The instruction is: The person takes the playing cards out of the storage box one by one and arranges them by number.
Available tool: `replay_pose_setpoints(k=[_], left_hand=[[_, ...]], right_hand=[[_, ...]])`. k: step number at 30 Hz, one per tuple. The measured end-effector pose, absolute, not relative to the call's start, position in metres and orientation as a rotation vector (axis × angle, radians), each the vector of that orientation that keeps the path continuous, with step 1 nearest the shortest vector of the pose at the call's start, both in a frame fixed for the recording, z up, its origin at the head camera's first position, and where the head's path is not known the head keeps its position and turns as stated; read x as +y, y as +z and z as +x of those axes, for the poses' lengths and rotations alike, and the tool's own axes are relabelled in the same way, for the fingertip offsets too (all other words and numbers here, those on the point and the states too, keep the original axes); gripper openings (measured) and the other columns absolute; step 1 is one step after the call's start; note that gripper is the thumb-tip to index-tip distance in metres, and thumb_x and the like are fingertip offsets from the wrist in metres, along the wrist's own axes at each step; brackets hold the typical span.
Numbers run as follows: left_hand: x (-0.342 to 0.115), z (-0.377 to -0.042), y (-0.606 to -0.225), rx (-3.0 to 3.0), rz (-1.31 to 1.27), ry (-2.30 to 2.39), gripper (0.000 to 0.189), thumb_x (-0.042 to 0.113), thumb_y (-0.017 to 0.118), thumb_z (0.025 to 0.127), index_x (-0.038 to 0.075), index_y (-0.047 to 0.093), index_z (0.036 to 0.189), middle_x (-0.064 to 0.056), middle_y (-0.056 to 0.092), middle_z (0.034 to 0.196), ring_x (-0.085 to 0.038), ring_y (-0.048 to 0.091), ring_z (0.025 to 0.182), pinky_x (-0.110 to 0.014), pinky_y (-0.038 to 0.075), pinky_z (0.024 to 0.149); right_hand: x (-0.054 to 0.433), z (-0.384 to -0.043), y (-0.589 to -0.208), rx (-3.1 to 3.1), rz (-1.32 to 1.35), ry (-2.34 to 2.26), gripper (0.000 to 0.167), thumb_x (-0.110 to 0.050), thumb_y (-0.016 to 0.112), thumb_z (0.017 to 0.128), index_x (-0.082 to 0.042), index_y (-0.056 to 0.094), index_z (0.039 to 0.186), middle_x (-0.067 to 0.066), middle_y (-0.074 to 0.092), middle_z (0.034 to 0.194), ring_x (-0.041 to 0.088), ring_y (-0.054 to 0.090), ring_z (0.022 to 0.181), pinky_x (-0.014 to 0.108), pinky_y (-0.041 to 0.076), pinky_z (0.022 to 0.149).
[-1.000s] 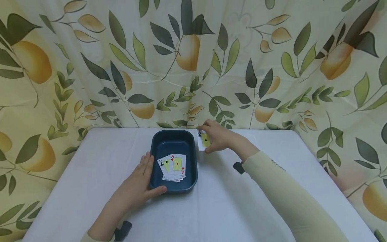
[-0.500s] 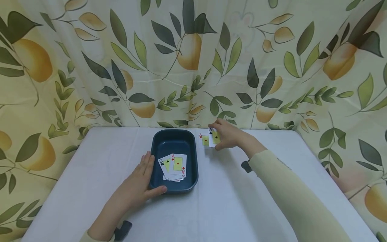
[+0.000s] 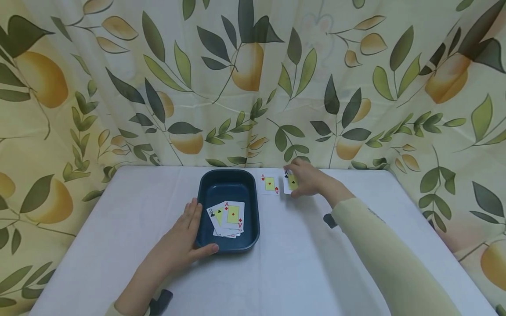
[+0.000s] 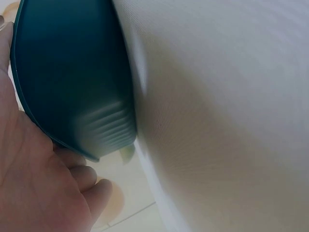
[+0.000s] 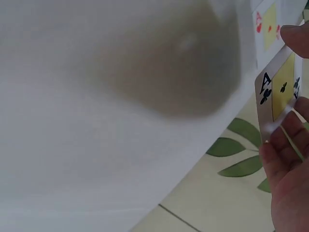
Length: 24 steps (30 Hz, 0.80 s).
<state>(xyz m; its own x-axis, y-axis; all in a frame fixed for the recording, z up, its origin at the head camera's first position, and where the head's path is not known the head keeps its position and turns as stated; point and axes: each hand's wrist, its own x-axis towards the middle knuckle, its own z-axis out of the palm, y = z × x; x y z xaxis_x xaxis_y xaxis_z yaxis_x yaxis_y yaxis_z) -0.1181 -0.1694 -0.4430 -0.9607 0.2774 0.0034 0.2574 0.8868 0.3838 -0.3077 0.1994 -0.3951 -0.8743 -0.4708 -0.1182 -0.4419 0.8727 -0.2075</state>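
Observation:
A dark blue tray (image 3: 227, 186) stands left of the table's middle. My left hand (image 3: 183, 232) rests along its left side, fingers straight against the rim, thumb by the near left corner. Overlapping playing cards lie in the tray: an ace of diamonds (image 3: 233, 215) on top, a two of clubs (image 3: 212, 210) partly beneath it, and others mostly hidden. Right of the tray an ace of hearts (image 3: 269, 184) lies face up. Beside it, my right hand (image 3: 310, 179) pinches an ace of clubs (image 5: 282, 89) by its edges, tilted in the right wrist view.
A white cloth covers the table (image 3: 284, 263), whose far edge runs just behind the cards. Close behind hangs a curtain (image 3: 253, 109) printed with leaves and fruit. A dark device (image 3: 161, 302) sits on the left wrist, another (image 3: 330, 220) on the right.
My right hand has moved right with the ace of clubs, away from the tray. The ace of hearts, hidden at first, has come into view. My left hand has stayed in place.

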Motion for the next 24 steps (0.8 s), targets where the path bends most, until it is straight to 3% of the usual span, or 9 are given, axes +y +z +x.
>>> replay_pose_setpoints(k=[12,19,24], left_hand=[[-0.171,-0.116,-0.443,3.018,0.421,0.586,0.12,0.078,0.061,0.079,0.005,0.012,0.16,-0.014,0.003,0.168,-0.034,0.008,0.154,-0.057,0.03,0.115],[-0.171,-0.117,-0.443,3.003,0.412,0.593,0.119,0.078,0.06,0.08,0.006,0.011,0.16,-0.013,0.003,0.168,-0.033,0.009,0.154,-0.056,0.03,0.115],[-0.171,-0.117,-0.443,3.006,0.417,0.593,0.118,0.078,0.06,0.08,0.006,0.011,0.16,-0.012,0.002,0.168,-0.033,0.008,0.154,-0.056,0.029,0.116]], right_hand=[[0.22,-0.314,-0.413,2.866,-0.611,-0.287,0.088,-0.024,0.086,0.071,-0.006,0.047,0.148,0.026,0.035,0.152,0.043,0.037,0.136,0.058,0.039,0.11],[0.228,-0.32,-0.418,2.835,-0.573,-0.261,0.087,-0.023,0.084,0.074,-0.003,0.044,0.149,0.025,0.039,0.144,0.041,0.042,0.129,0.058,0.043,0.105],[0.229,-0.323,-0.422,2.824,-0.532,-0.266,0.088,-0.021,0.083,0.077,-0.004,0.04,0.151,0.026,0.036,0.148,0.043,0.039,0.132,0.059,0.042,0.106]])
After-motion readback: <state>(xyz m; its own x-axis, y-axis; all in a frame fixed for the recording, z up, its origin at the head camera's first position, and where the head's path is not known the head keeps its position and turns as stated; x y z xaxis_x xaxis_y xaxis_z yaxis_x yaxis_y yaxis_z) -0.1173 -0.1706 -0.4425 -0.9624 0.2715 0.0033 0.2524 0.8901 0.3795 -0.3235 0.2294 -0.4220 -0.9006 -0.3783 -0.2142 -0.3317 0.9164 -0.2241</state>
